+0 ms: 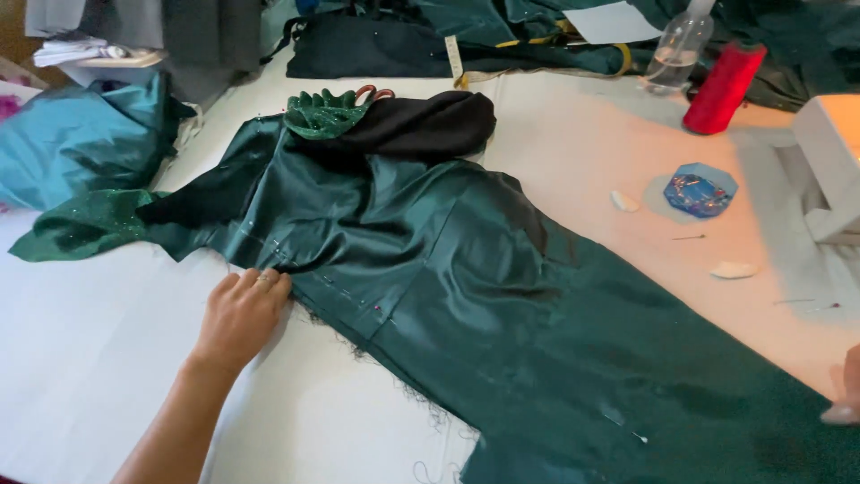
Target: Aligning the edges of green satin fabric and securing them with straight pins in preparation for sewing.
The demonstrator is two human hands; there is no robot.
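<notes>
Left hand lies flat, fingers together, on the dark green satin garment; red thread cone at 1 o'clock; right hand barely visible, grip can't tell.

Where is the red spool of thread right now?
The red thread spool stands at the table's far right, just right of the clear plastic bottle and above the blue pin holder.

Sewing workshop, white cutting table, red thread cone, pin dish, fabric heaps
</notes>
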